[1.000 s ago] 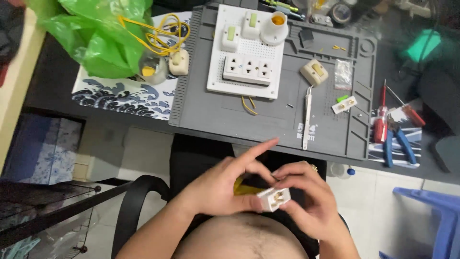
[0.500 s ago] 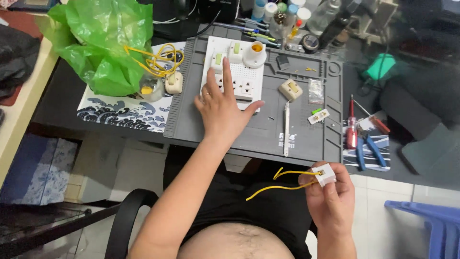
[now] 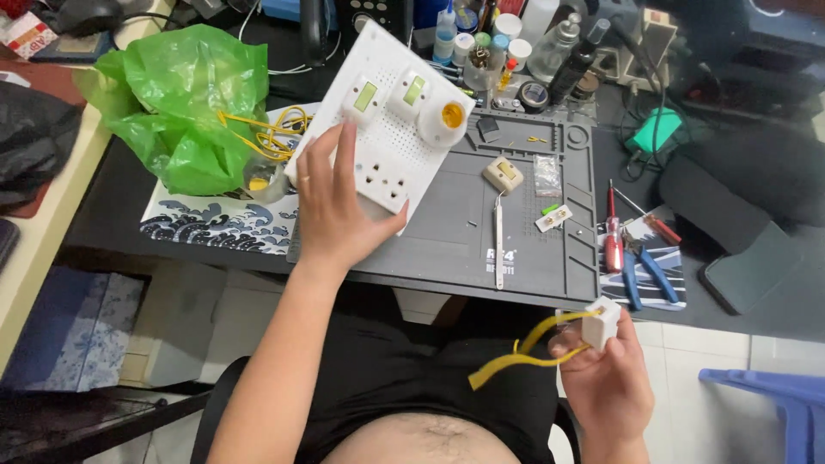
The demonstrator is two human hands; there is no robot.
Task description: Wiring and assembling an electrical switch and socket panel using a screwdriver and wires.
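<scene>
My left hand grips the near edge of a white electrical board and holds it tilted up above the grey work mat. The board carries two switches, a socket outlet and a round lamp holder with an orange centre. My right hand is low at the right, off the table's front edge, closed around a small white switch module with yellow wires trailing to the left.
On the mat lie a beige switch, a thin metal tool and a small clear bag. A green plastic bag with yellow wire sits left. Screwdriver and blue-handled pliers lie right. Bottles crowd the back edge.
My left hand went from my lap to the white board, then lifted and tilted it off the mat. My right hand carried the white module with its wires out to the right.
</scene>
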